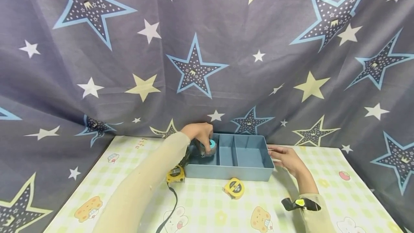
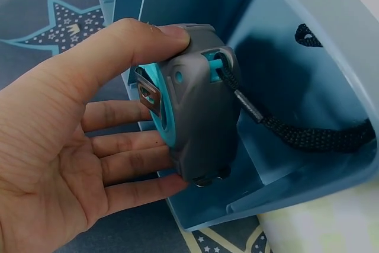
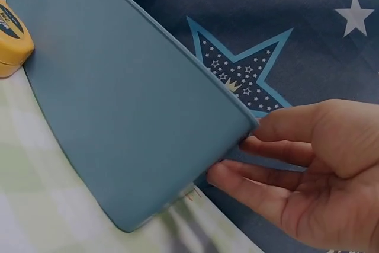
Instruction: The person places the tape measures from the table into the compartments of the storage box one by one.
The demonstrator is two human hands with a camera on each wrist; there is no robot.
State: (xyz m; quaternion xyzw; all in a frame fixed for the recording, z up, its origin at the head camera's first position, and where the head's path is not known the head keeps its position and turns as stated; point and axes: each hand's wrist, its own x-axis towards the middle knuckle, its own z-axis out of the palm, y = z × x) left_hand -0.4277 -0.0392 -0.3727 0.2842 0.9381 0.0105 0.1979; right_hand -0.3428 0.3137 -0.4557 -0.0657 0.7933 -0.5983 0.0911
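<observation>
My left hand (image 1: 198, 132) grips a grey-and-turquoise tape measure (image 2: 207, 111) inside the left compartment of a blue divided box (image 1: 226, 172). Its thumb lies on the top edge and the fingers reach round the turquoise face, where a metal belt clip shows. From the tape measure a black wrist strap (image 2: 308, 137) hangs into the compartment. At the box's right end, the fingertips of my right hand (image 3: 314, 170) touch the outer wall and rim, the fingers nearly straight. The middle and right compartments hold nothing.
A yellow tape measure (image 1: 175, 174) with a dark strap (image 1: 171, 209) lies by the box's front left corner, partly beside my sleeve. Another yellow tape measure (image 1: 235, 188) lies before the box. Behind the checked tablecloth (image 1: 200, 204) hangs a star-patterned curtain (image 1: 245, 92).
</observation>
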